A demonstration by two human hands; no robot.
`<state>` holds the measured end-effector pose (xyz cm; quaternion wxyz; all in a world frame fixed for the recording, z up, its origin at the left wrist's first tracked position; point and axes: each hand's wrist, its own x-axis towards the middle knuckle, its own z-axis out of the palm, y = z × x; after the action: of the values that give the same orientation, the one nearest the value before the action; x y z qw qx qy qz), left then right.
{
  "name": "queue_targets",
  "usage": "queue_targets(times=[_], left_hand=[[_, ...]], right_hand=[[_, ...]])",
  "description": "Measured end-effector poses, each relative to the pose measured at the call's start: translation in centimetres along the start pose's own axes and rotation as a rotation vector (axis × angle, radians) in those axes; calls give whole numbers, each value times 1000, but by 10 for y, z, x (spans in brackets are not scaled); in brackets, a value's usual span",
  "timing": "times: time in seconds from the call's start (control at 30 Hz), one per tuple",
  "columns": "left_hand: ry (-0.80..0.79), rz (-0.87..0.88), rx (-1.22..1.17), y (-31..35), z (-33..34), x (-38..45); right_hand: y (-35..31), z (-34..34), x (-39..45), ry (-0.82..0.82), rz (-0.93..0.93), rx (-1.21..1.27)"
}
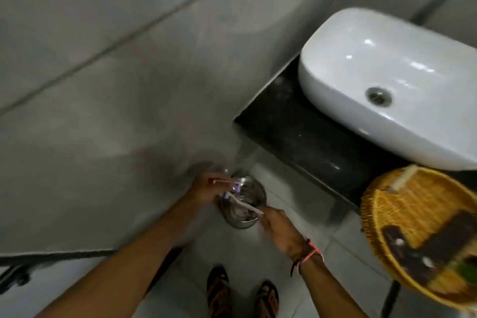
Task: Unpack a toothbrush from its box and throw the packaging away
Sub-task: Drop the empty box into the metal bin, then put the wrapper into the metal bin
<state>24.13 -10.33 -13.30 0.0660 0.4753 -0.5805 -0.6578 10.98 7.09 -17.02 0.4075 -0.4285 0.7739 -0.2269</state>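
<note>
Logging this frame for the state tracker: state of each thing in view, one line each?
left hand: closed on packaging, over the bin
packaging: held, not yet dropped
right hand: closed on the toothbrush
toothbrush: out of the box, held above the bin
metal bin: open, on the floor; contents unclear
sink: dry-looking, drain open
wicker basket: on the counter edge, holds blurred items

Bin (242, 217) on floor (296, 279) left of counter (296, 142), sink (387, 80) on counter

No readable text; packaging (229, 192) print blurred
</note>
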Motion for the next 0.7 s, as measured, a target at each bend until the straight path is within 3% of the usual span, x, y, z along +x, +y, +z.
queue_targets(times=[0.13,0.3,0.43,0.6,0.7], left_hand=[[108,129,-83,98,0,-17],[-130,261,-152,186,33,-34],[-342,272,-14,214,95,-57],[-492,265,228,208,182,-75],[-521,253,337,201,225,-80]], right_hand=[[-41,-64,-54,180,18,94],[-65,-113,-101,479,65,305],[-56,-140,-133,729,75,611],[-30,-167,-173,901,213,1154],[-2,-180,-192,998,333,1197]])
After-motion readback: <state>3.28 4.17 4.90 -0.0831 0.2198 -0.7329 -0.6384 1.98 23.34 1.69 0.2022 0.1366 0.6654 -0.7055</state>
